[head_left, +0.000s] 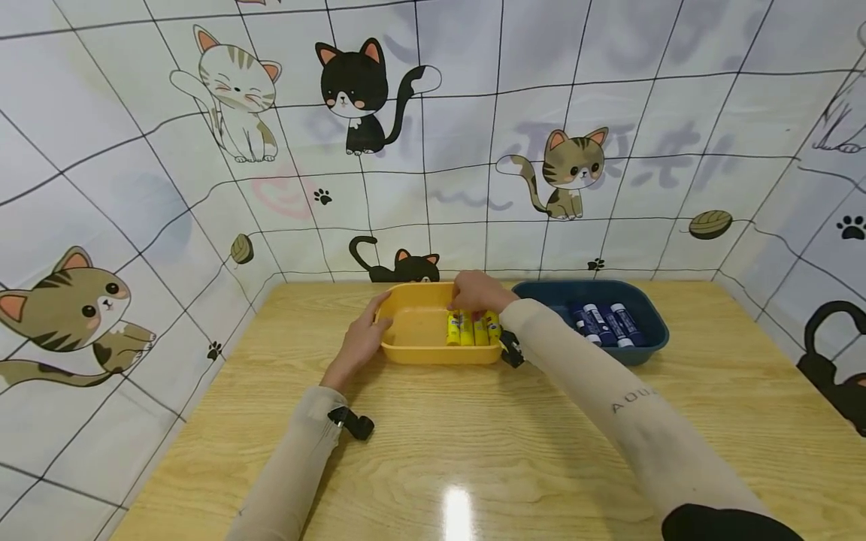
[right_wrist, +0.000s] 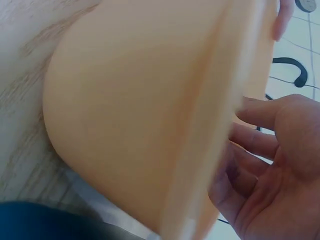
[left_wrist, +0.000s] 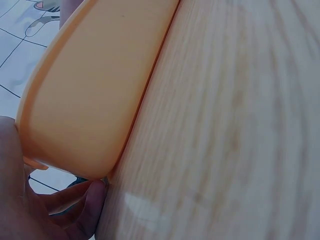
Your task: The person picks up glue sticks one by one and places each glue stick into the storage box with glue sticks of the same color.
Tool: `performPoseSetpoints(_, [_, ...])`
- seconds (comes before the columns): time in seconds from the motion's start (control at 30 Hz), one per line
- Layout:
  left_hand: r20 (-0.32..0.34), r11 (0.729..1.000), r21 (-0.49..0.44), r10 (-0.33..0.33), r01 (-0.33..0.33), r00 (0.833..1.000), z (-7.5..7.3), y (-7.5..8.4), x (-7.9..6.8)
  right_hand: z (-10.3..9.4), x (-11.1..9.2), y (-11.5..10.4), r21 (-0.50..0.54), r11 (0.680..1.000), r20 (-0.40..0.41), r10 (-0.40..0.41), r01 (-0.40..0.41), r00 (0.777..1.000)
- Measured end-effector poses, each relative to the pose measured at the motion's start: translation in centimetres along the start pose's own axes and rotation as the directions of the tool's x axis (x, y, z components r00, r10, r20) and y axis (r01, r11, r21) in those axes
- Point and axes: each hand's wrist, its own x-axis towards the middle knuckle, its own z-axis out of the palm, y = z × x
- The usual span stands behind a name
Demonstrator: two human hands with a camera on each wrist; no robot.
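A shallow yellow plastic bin (head_left: 406, 355) stands on the wooden table near the back wall. My left hand (head_left: 361, 338) grips its left end, the thumb at the rim and the other fingers outside. From above, my right hand (head_left: 476, 291) reaches into the bin's right half with bent fingers. Below it several yellow sticks (head_left: 467, 329), like glue sticks, lie side by side. In the right wrist view the bin wall (right_wrist: 125, 110) hides the right fingertips, so whether they hold a stick cannot be told.
To the right stands a dark blue bin (head_left: 652, 355), close beside the yellow one and partly behind the right sleeve. Several navy sticks with white ends (head_left: 609, 327) lie in it. A cat-printed sheet (head_left: 460, 188) hangs behind the wooden table (head_left: 419, 443) and at its sides.
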Motion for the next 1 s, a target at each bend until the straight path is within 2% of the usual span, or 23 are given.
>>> performPoseSetpoints(0.2, [0.003,1.000,-0.006,-0.006,0.006,1.000,0.0,0.0,0.0,-0.6,-1.3,0.4,0.027,0.997,-0.041,-0.075,0.076,0.996])
performPoseSetpoints(0.4, [0.004,1.000,-0.013,-0.009,0.009,1.000,-0.1,0.0,0.0,-1.6,-4.2,0.8,0.089,0.986,-0.102,-0.134,0.144,0.986])
performPoseSetpoints(0.53, [0.013,1.000,-0.021,-0.017,0.018,1.000,-0.1,0.1,0.0,-2.0,-6.9,1.7,0.127,0.967,-0.163,-0.202,0.223,0.966])
performPoseSetpoints(0.63, [0.026,0.999,-0.043,-0.021,0.022,0.999,0.1,0.1,-0.1,-1.7,-9.4,2.8,0.121,0.953,-0.237,-0.243,0.277,0.941])
performPoseSetpoints(0.83, [0.034,0.996,-0.080,-0.034,0.036,0.999,0.3,0.3,-0.1,-0.6,-14.5,5.2,0.174,0.935,-0.327,-0.243,0.311,0.913])
performPoseSetpoints(1.0, [0.023,0.994,-0.087,-0.072,0.073,0.997,0.0,0.0,-0.1,0.1,-17.4,7.2,0.180,0.936,-0.374,-0.219,0.302,0.901])
